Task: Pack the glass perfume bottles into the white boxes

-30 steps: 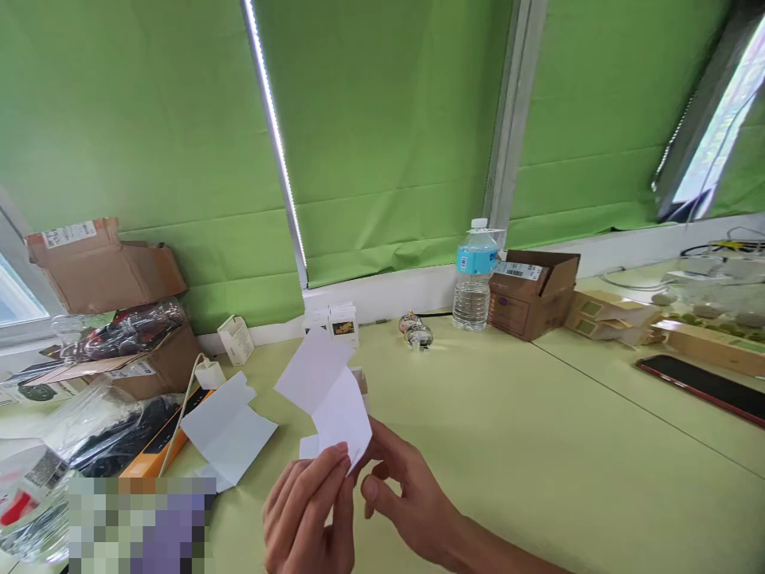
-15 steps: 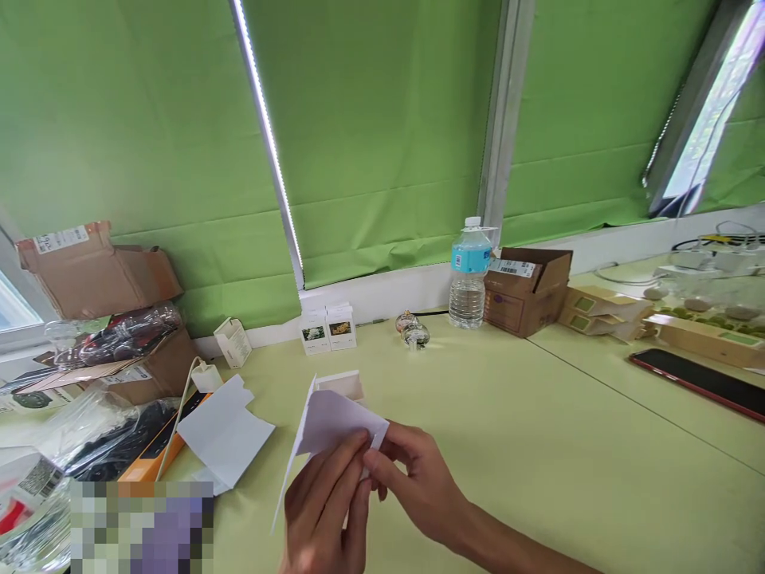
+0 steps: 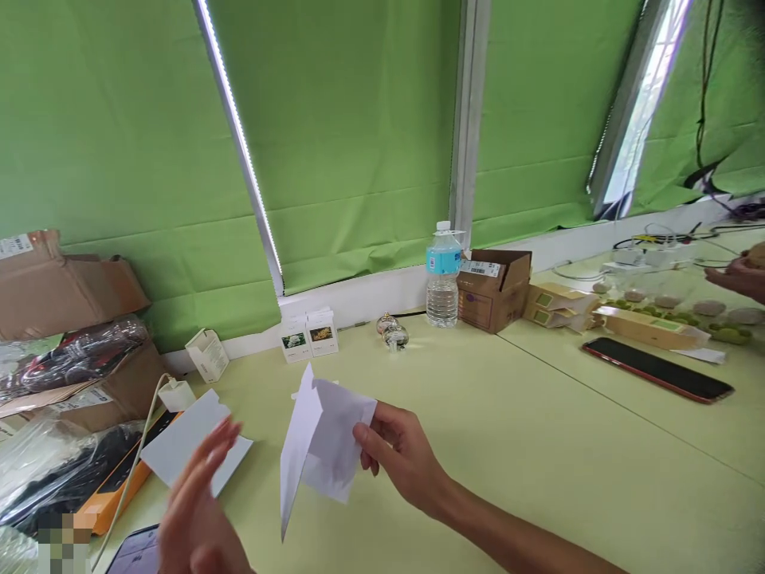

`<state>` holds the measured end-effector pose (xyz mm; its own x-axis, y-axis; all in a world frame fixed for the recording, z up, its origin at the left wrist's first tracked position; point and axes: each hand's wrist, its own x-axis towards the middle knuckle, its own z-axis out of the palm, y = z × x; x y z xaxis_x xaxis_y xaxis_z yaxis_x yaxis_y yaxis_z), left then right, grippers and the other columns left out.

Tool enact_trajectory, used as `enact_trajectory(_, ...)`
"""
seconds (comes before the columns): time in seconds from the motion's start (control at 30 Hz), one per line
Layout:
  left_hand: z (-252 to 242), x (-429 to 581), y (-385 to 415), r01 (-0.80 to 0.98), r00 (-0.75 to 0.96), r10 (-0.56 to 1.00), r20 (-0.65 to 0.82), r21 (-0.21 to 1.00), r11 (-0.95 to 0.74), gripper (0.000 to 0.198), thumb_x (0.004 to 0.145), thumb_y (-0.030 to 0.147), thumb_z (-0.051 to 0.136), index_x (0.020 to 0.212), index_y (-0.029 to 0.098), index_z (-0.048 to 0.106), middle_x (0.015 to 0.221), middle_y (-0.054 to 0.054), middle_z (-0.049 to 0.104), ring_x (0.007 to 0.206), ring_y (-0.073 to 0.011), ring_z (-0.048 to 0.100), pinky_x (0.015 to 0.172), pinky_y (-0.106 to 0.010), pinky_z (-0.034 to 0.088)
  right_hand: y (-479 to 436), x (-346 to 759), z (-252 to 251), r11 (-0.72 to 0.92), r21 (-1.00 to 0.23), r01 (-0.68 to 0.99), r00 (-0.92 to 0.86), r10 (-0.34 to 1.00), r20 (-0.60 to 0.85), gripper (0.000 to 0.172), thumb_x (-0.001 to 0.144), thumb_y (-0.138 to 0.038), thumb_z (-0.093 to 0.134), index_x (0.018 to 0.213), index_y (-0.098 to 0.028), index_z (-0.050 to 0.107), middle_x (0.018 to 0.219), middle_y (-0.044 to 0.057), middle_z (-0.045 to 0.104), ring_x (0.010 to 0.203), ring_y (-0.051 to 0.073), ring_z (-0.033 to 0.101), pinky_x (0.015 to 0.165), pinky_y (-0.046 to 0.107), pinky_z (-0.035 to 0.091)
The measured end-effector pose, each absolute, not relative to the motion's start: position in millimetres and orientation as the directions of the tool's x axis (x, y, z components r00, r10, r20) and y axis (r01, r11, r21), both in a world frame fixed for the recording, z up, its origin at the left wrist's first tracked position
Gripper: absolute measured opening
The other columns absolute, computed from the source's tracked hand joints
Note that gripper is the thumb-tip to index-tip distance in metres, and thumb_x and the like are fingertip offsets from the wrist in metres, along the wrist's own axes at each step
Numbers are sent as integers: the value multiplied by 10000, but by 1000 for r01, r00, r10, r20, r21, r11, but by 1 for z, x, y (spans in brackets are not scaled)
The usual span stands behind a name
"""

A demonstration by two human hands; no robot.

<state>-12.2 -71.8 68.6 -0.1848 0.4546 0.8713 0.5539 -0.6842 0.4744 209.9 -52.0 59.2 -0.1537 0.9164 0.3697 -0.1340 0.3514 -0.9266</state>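
My right hand [image 3: 400,454] pinches the right edge of a folded white paper [image 3: 335,438] between thumb and fingers. The paper stands above the table, its left panel bent toward me along an upright crease. To the left, my left hand [image 3: 203,494] is raised, apart from the paper, with fingers stretched out and slightly blurred. Behind it lies another white sheet [image 3: 191,434], partly hidden by the fingers. A small pale object behind the folded paper is mostly covered. Below my left hand, a phone with a lit screen [image 3: 136,552] shows in part.
Small picture boxes [image 3: 309,339], glass ornaments [image 3: 394,335], a water bottle [image 3: 443,279] and a cardboard box [image 3: 495,291] line the back. A dark phone [image 3: 657,368] lies right. Cartons and plastic bags [image 3: 65,454] crowd the left. Another person's hand [image 3: 738,277] shows at the right edge.
My left hand has let go of the paper and moved left. The paper has opened out further in my right hand. The view has shifted to the right.
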Motion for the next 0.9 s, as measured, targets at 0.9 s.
enact_trajectory(0.9,40,6,-40,449,37,800,599,705,-549,311,946,423,408,1050,215,615,978,-64,671,771,-175,621,667,-289,503,-39,220,65,202,-975,-92,-273,937,220,318,803,-444,707,914,-151,654,701,-10,597,461,51,478,395,169,379)
